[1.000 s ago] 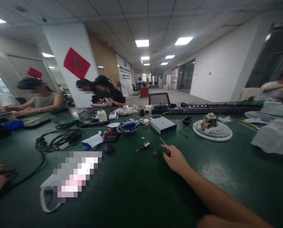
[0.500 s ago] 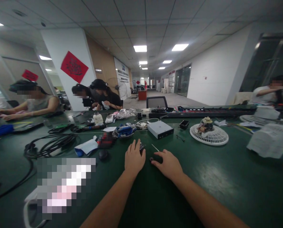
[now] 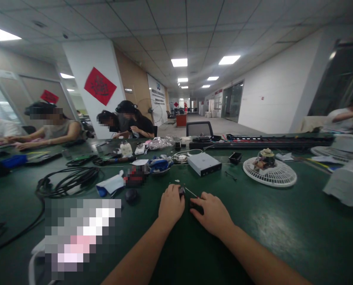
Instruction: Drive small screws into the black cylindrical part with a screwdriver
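Observation:
My left hand [image 3: 172,202] is closed round a small dark object [image 3: 181,191] at the middle of the green table; fingers hide most of it, so its kind cannot be told. Just to the right, my right hand [image 3: 213,211] grips a screwdriver with thumb and fingers. The thin metal shaft of the screwdriver [image 3: 190,192] points up and left toward the dark object. Its dark handle is mostly covered by my fingers. Whether the tip touches the object is too small to tell. A small pale piece [image 3: 176,181] lies just beyond my left fingertips.
Beyond my hands stand a grey optical drive [image 3: 204,163] and a small black box [image 3: 235,158]. A white fan grille with a motor [image 3: 269,173] lies right. On the left are a computer mouse [image 3: 131,195], a cloth glove [image 3: 110,185] and coiled black cables [image 3: 69,180]. Several people sit across.
The fingers of my left hand have curled in round the dark object. The screwdriver shaft has swung lower and nearer to it. The whole view has shifted slightly.

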`<action>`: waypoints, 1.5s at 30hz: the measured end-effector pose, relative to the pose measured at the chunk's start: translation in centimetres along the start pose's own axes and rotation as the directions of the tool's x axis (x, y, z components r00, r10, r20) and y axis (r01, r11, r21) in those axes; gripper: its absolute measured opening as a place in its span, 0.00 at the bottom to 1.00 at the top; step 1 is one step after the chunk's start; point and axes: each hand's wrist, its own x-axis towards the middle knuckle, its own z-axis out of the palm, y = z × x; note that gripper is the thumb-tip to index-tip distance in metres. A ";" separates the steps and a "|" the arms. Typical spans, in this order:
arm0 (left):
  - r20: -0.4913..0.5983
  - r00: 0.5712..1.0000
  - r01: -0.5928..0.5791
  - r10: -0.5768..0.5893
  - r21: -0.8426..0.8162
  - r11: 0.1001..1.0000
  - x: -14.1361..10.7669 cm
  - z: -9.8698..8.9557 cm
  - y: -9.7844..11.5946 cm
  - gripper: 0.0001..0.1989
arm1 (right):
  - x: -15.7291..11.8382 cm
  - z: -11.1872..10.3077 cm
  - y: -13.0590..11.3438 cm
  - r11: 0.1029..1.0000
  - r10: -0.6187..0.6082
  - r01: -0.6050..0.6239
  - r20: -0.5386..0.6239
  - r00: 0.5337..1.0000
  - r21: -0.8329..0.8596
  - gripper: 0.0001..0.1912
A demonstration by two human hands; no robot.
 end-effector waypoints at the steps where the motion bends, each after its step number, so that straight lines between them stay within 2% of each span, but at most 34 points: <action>1: 0.010 1.000 0.017 -0.017 0.018 1.000 0.0 -0.1 0.0 0.16 | 0.0 -0.1 -0.1 1.000 0.005 -0.005 0.008 1.000 0.005 0.16; 3: 0.053 0.999 -0.001 -0.002 0.046 0.999 -0.1 -0.2 -0.1 0.15 | 0.0 -0.1 -0.1 0.999 0.024 -0.024 0.007 1.000 0.034 0.13; 7: 0.143 0.982 -0.138 0.124 0.091 0.986 -0.7 -0.4 -0.3 0.19 | 0.1 0.2 0.3 0.991 0.072 -0.067 -0.041 0.997 0.113 0.09; 11: 0.142 0.976 -0.174 0.163 0.069 0.982 -3.0 -0.9 -0.1 0.21 | 0.1 0.6 0.6 0.970 0.124 -0.107 -0.066 0.990 0.217 0.07; 16: 0.160 0.968 -0.178 0.192 -0.100 0.979 -5.4 -2.5 0.1 0.18 | 0.0 0.3 0.5 0.938 0.121 -0.083 -0.095 0.988 0.337 0.05; 19: 0.150 0.973 -0.151 0.177 -0.169 0.974 -5.3 -3.2 0.5 0.16 | -0.1 0.1 0.3 0.921 0.072 -0.028 -0.101 0.992 0.388 0.05; 23: 0.099 0.962 -0.228 0.254 -0.222 0.948 -4.9 -3.6 1.3 0.07 | -0.2 0.2 0.6 0.886 0.039 0.029 -0.137 0.990 0.462 0.05; 27: 0.057 0.969 -0.208 0.240 -0.331 0.921 -5.3 -3.7 1.8 0.10 | -0.1 0.6 1.2 0.818 0.053 0.062 -0.181 0.982 0.572 0.06; 31: 0.058 0.966 -0.194 0.251 -0.475 0.858 -5.3 -3.7 1.7 0.14 | -0.1 0.7 1.6 0.761 0.031 0.087 -0.169 0.985 0.643 0.08; 34: 0.058 0.955 -0.215 0.292 -0.543 0.812 -5.2 -3.8 1.6 0.16 | -0.2 0.6 1.6 0.760 0.003 0.109 -0.171 0.985 0.641 0.08; 39: 0.038 0.967 -0.181 0.251 -0.593 0.785 -5.0 -3.5 1.5 0.16 | -0.5 0.4 1.2 0.803 -0.078 0.158 -0.162 0.984 0.574 0.10; 45: 0.006 0.973 -0.182 0.231 -0.596 0.782 -4.9 -3.5 1.4 0.16 | -1.0 0.4 0.1 0.882 -0.075 0.195 -0.281 0.957 0.430 0.10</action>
